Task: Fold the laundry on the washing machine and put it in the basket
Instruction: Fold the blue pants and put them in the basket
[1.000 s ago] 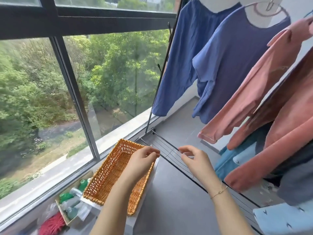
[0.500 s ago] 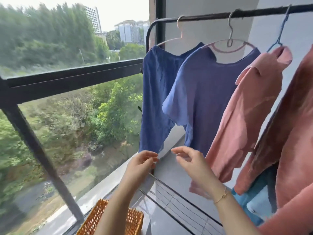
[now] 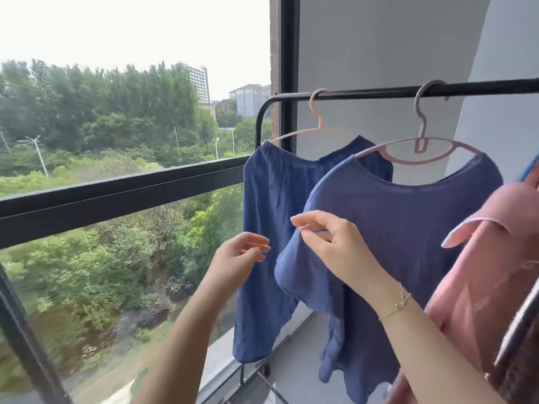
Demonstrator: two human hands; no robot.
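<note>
Blue trousers hang from a pale hanger on the black rail. Beside them a blue top hangs on a pink hanger. My left hand hovers in front of the trousers, fingers loosely curled and holding nothing. In front of the blue top's left sleeve, my right hand is raised with loosely curled fingers; whether it touches the cloth I cannot tell. The basket and the washing machine are out of view.
A pink garment hangs at the right, with a dark one at the frame's edge. A big window with a black frame fills the left side. The rack's foot stands on the grey floor.
The view has swung up from the orange basket to the hanging clothes. Both hands have risen to the level of the blue trousers and top.
</note>
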